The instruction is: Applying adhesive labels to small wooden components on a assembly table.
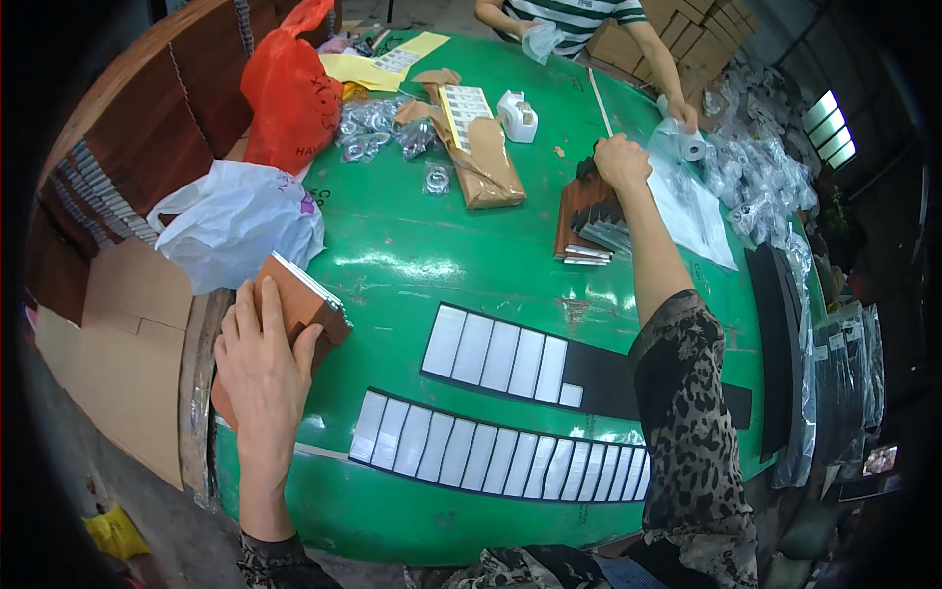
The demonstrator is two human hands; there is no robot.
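Observation:
At the left table edge, my left hand (260, 368) wraps over a stack of reddish-brown wood-grain strips (312, 312) with white edges, fingers along the top and thumb at the side. My right hand (624, 162) reaches far across the table, fingers curled on a dark strip (587, 170) at the far end of a fanned pile of brown and dark strips (587, 221). Nearer me lie two black strips, an upper one (599, 365) partly covered with white rectangular pieces and a lower one (471, 455) lined with them. My right sleeve hides part of both.
Left are a white plastic bag (240, 221), a red bag (289, 93) and tall brown panels (128, 108). Behind lie a brown paper packet (489, 177), a tape dispenser (517, 116) and clear-bagged rings (368, 123). A co-worker's hand (679, 113) touches clear plastic. Black strips (775, 344) line the right edge.

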